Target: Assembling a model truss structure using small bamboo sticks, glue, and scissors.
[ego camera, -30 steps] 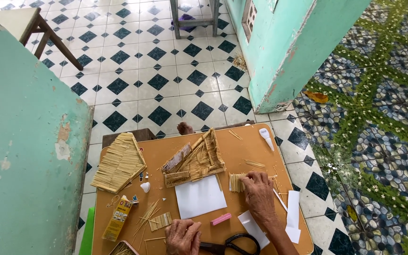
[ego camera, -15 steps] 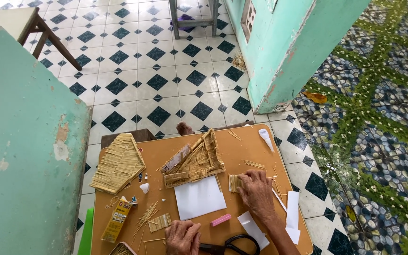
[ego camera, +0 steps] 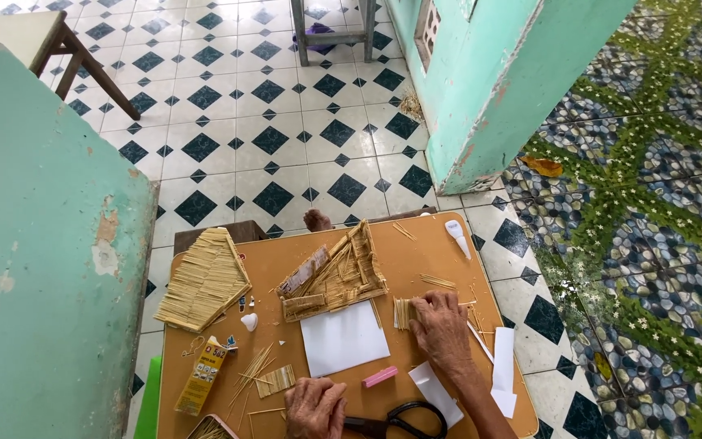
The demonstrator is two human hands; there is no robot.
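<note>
Your right hand lies flat on a small panel of sticks, right of the white paper. Keep the pressure even so the sticks stay aligned. Your left hand rests loosely curled, holding nothing, beside the scissors.

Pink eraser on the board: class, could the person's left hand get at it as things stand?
Probably yes. The left hand rests on the board just beside the pink eraser, with only bare board between them. The scissors lie lower down, out of the path.
</note>
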